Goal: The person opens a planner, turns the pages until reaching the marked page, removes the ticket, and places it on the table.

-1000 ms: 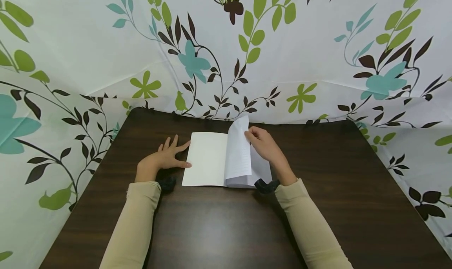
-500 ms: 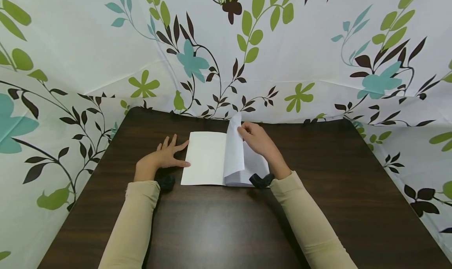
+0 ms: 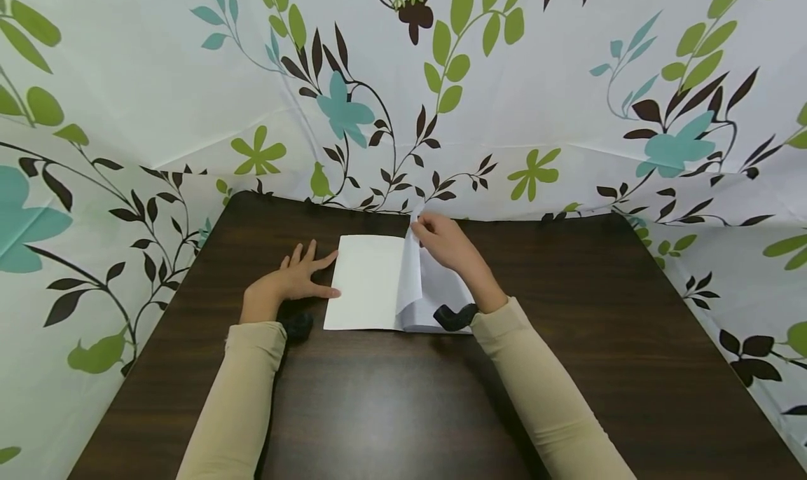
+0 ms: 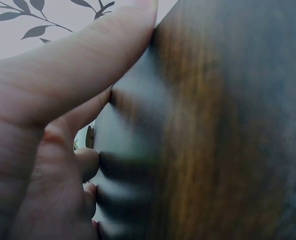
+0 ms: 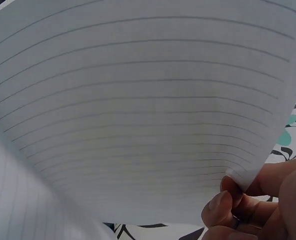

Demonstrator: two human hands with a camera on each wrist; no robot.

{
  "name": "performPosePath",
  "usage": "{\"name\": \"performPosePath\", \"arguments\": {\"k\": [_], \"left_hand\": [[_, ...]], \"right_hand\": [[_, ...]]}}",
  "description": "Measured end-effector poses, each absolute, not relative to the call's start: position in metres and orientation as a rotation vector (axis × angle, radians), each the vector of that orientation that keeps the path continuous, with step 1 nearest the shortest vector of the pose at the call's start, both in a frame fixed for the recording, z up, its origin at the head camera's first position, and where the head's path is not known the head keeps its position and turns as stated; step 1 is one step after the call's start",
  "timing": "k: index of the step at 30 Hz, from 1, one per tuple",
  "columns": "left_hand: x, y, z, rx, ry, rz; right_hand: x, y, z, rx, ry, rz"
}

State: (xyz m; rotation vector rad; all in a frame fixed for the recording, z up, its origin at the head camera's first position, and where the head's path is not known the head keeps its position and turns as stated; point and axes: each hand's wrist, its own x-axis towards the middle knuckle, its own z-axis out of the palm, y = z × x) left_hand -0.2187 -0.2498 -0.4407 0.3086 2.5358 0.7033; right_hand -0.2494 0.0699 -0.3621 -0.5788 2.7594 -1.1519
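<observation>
An opened notebook [image 3: 366, 284] lies on the dark wooden table, its left side a blank cream page. My left hand [image 3: 293, 284] rests at its left edge, fingers spread, thumb and index fingertips at the cover's border. Up from the right half stands a lined page [image 5: 153, 115], curved and raised near the spine. My right hand [image 3: 447, 245] pinches this page's far corner between thumb and fingers. In the right wrist view the ruled lines bend across the lifted sheet. More white pages [image 3: 441, 294] lie beneath it, partly hidden by my right wrist.
The dark wooden table [image 3: 378, 410] stretches out on all sides of the notebook. Behind it hangs a white cloth [image 3: 378, 45] printed with leaves and flowers. Black bands [image 3: 455, 317] sit at both wrists.
My right hand has moved left, drawing the lined page over toward the spine, so more of the pages beneath shows. The left hand has stayed in place.
</observation>
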Motion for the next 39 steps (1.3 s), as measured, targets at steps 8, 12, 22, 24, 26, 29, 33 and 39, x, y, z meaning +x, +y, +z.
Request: {"name": "performPosePath", "arguments": {"k": [8,12,22,24,26,29,33,39], "left_hand": [[-0.221,-0.252,-0.442,0.295,2.547,0.683],[-0.221,-0.253,-0.444,0.294,2.546,0.675],[-0.220,-0.256,-0.446,0.297,2.548,0.687],[-0.220,-0.255,-0.446,0.288,2.551,0.677],[-0.220,-0.254,-0.446,0.280,2.549,0.674],[-0.221,-0.253,-0.446,0.282,2.544,0.677],[-0.222,-0.253,-0.446,0.290,2.541,0.687],[-0.222,-0.253,-0.448,0.296,2.546,0.694]], "right_hand": [[-0.254,0.056,-0.354,-0.629,2.748,-1.121],[-0.254,0.049,-0.354,-0.628,2.740,-1.096],[-0.257,0.021,-0.360,-0.701,2.706,-1.069],[-0.258,0.014,-0.362,-0.707,2.708,-1.045],[-0.258,0.007,-0.363,-0.703,2.712,-1.011],[-0.259,-0.003,-0.365,-0.690,2.723,-0.943],[-0.260,-0.017,-0.367,-0.687,2.719,-0.852],[-0.262,-0.041,-0.379,-0.656,2.688,-0.696]]}}
